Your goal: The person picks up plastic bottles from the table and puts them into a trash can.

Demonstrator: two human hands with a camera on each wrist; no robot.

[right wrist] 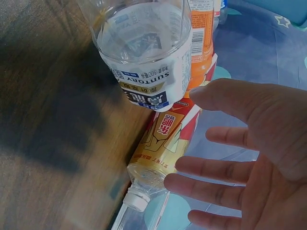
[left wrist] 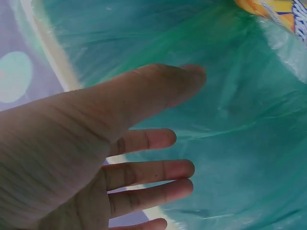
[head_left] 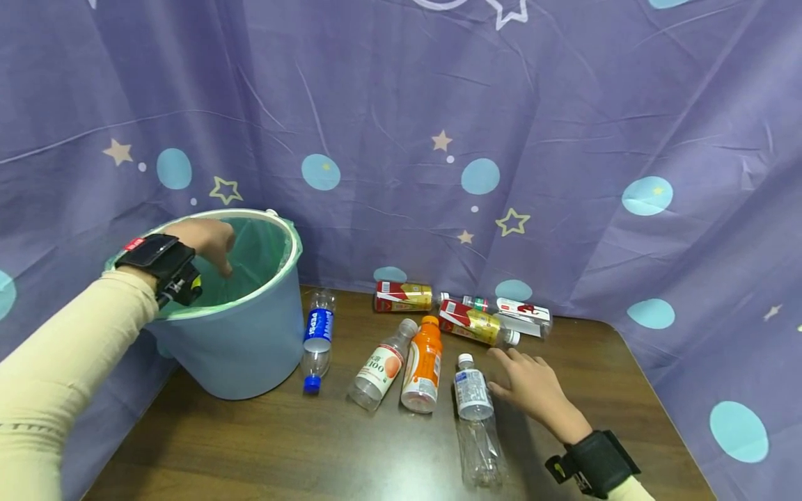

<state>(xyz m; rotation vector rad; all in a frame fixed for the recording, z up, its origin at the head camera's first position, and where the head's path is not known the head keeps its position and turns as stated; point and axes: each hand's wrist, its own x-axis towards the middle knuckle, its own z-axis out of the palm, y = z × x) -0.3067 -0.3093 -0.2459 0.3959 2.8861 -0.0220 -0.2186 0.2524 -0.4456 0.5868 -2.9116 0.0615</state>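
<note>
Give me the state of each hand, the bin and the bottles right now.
Left hand: open, empty, over the bin.
Right hand: open, beside the clear bottle.
Bin: upright, green liner in.
Clear bottle: lying down, capped.
Orange bottle: lying down, capped.
Blue-label bottle: lying down, capped.

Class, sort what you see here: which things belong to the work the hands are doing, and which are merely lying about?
In use:
left hand, open above the bucket
right hand, open beside the clear bottle

Lying about:
orange bottle
blue-label bottle
starry curtain
</note>
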